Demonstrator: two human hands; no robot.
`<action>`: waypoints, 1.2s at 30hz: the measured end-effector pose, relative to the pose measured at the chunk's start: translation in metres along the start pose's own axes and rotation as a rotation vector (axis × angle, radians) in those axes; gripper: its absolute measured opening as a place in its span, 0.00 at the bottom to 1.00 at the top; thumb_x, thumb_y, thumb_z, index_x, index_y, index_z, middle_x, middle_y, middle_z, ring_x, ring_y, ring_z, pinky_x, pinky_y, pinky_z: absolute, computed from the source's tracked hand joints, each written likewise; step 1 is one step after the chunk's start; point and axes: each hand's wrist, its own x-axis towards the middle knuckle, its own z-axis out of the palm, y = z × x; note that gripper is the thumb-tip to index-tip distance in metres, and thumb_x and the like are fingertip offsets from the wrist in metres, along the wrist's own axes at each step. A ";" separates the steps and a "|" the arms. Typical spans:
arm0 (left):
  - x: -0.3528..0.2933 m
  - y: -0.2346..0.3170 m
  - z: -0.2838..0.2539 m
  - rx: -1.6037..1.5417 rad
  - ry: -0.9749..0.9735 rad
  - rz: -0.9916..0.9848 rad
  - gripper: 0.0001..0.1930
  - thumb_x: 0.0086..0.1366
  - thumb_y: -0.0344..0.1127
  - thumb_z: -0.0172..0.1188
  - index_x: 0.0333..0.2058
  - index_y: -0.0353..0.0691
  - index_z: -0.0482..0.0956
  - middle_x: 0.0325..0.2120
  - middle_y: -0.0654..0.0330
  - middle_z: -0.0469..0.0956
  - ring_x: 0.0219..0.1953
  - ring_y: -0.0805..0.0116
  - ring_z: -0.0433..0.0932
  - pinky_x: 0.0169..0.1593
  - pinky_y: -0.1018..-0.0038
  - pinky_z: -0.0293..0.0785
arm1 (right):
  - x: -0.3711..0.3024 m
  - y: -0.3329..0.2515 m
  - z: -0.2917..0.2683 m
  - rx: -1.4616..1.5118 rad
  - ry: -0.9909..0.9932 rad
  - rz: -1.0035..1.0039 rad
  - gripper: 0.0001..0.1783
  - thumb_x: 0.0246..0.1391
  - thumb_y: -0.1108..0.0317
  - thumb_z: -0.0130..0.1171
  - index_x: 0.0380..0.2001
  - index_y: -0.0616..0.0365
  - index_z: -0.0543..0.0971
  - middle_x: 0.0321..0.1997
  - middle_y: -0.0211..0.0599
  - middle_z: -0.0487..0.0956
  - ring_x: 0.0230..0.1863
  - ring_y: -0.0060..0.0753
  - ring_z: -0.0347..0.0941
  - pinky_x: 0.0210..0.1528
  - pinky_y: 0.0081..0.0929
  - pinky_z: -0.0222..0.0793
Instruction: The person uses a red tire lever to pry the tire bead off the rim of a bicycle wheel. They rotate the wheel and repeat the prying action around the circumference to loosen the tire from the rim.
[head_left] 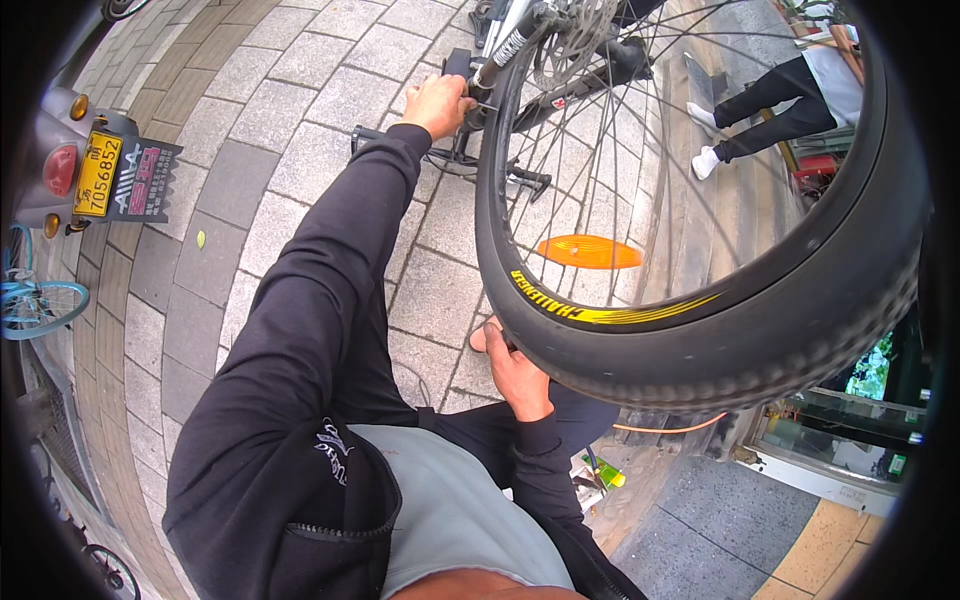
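Item: bicycle wheel (625, 368), large, standing over the right-hand edge of the pale pavement (285, 115). Black tyre, smooth sidewall, knobbed tread partly blurred; black rim; thin dark spokes; orange pointed-oval reflector (590, 252); drilled metal disc rotor (585, 45) near the hub.

Markings: bold yellow capitals and tapering stripes on the rim; white capitals on the dark fork leg (503, 50); small red-and-white mark on a black bar (575, 97) seen through the spokes. Scooter (50, 140) at the pavement's left: yellow plate, dark characters; dark mudflap, white and pink print. Jacket (270, 400): white lettering.

Left grip (437, 105): fingers bent against black fittings below the fork; closure cannot be told. Right grip (518, 378): fingers curled beside the tyre's lower-left edge; contact unclear.
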 end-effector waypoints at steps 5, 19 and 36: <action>0.001 -0.003 0.002 0.006 0.010 0.012 0.13 0.71 0.47 0.65 0.44 0.44 0.80 0.46 0.57 0.82 0.57 0.52 0.77 0.59 0.41 0.67 | 0.000 -0.001 0.000 0.001 -0.002 -0.001 0.16 0.59 0.71 0.72 0.50 0.63 0.84 0.48 0.39 0.86 0.48 0.36 0.81 0.55 0.35 0.74; 0.000 -0.002 0.002 -0.003 0.010 0.011 0.13 0.71 0.46 0.64 0.44 0.44 0.80 0.47 0.58 0.82 0.57 0.52 0.77 0.59 0.40 0.68 | 0.000 0.001 0.000 -0.001 0.000 0.003 0.16 0.59 0.72 0.72 0.49 0.62 0.85 0.47 0.39 0.87 0.47 0.35 0.81 0.54 0.35 0.75; 0.000 -0.001 0.001 -0.033 -0.002 -0.002 0.13 0.71 0.45 0.65 0.44 0.43 0.80 0.48 0.58 0.82 0.59 0.51 0.76 0.60 0.41 0.66 | 0.000 0.000 0.003 -0.006 0.008 0.008 0.15 0.58 0.72 0.72 0.48 0.62 0.85 0.46 0.38 0.87 0.46 0.35 0.82 0.53 0.35 0.76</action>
